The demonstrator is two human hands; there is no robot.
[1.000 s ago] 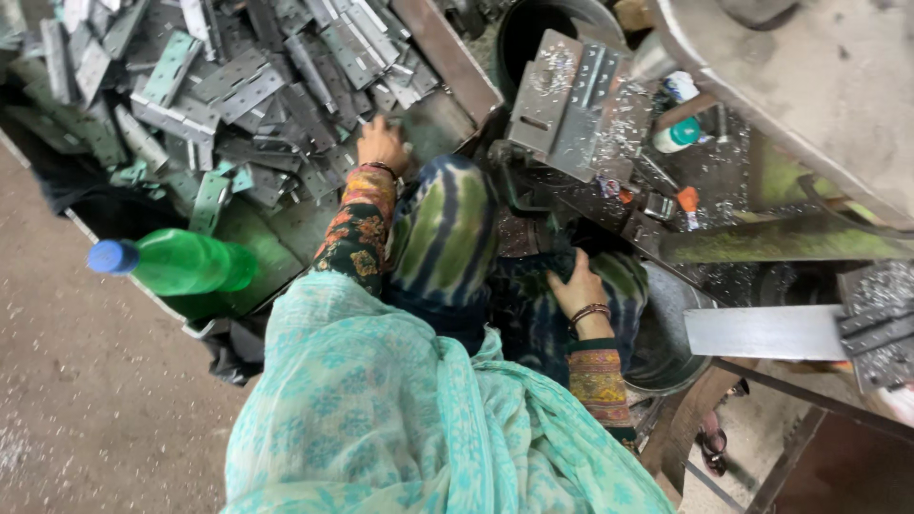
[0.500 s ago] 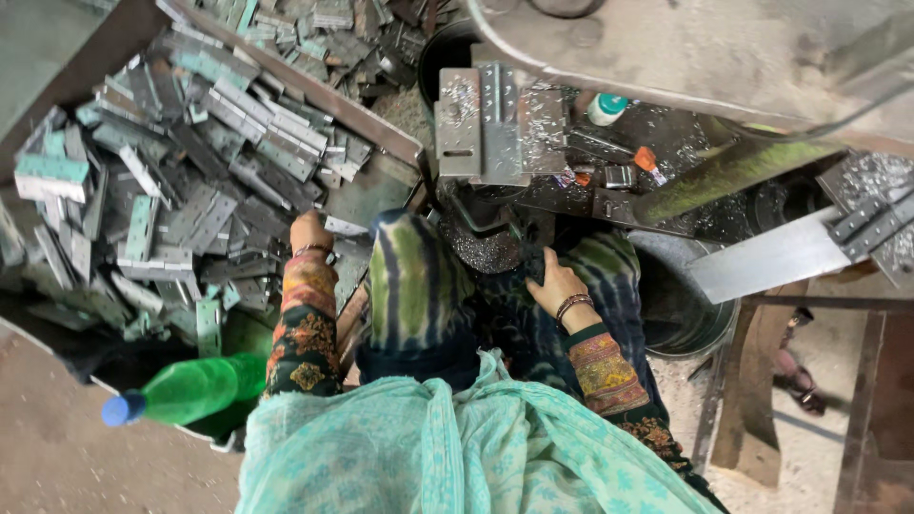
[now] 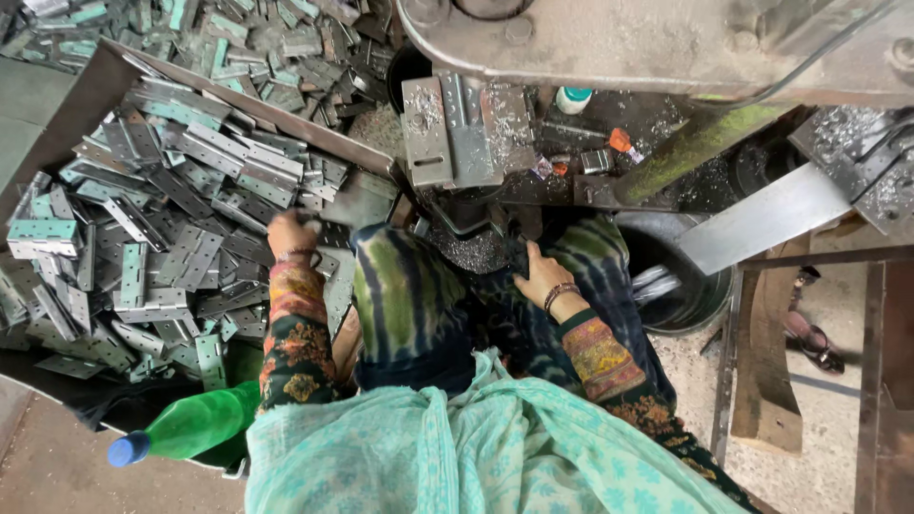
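Observation:
I look straight down at my lap from the head view. My left hand (image 3: 288, 231) reaches into a large pile of flat grey-green perforated metal plates (image 3: 162, 219) and its fingers are closed around one plate at the pile's edge. My right hand (image 3: 540, 274) rests on my knee, fingers spread on the dark striped cloth, holding nothing. In front of my knees sits a machine bed (image 3: 457, 143) with metal plates and shavings on it.
A green plastic bottle with a blue cap (image 3: 186, 430) lies by my left side. A dark round bucket (image 3: 681, 286) stands to the right under a slanted metal chute (image 3: 762, 219). A wooden bench leg (image 3: 762, 381) and a sandal are at the far right.
The view has shifted right and down, so the plate pile now fills the left. My left hand has moved further into the pile. My right hand stays on my knee.

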